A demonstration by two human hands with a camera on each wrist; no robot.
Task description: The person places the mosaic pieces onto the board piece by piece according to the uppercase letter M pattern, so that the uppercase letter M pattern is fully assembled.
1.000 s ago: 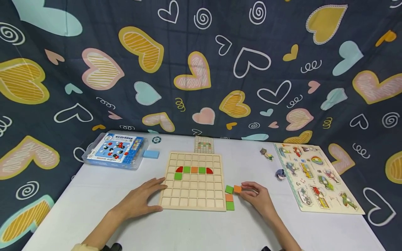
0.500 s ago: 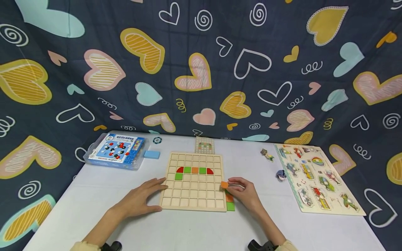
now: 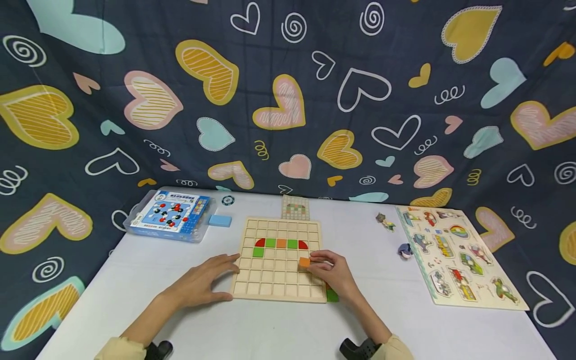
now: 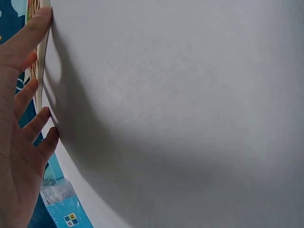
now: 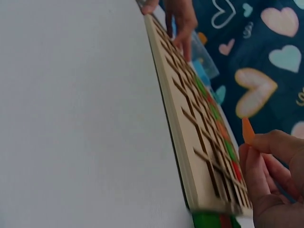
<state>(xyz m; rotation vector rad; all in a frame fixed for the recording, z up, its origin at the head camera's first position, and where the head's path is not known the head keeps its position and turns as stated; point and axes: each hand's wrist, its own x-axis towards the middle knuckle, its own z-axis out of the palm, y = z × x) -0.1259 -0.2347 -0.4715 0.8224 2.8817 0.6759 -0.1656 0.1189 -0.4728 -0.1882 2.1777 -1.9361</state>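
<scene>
My right hand (image 3: 334, 275) pinches an orange square tile (image 3: 304, 262) between thumb and fingers above the right part of the wooden grid board (image 3: 279, 290). In the right wrist view the same orange tile (image 5: 247, 131) is seen nearly edge-on, held over the board. Fingers straight and spread, my left hand (image 3: 202, 281) rests against the board's left edge. On the board, a row runs from a red quarter-round tile (image 3: 260, 243) through green and orange squares to another red quarter-round tile (image 3: 303, 245). One green square (image 3: 258, 252) sits below the row's left end.
A green tile (image 3: 332, 295) lies by the board's lower right edge, partly behind my right hand. Behind the board is a pattern card (image 3: 295, 208). A boxed molecule kit (image 3: 170, 216) and a blue block (image 3: 220, 220) stand left; a picture puzzle (image 3: 459, 255) and small figures (image 3: 405, 251) lie right.
My right hand has carried the orange tile leftward from beside the board to above its right part. My left hand has stayed at the board's left edge.
</scene>
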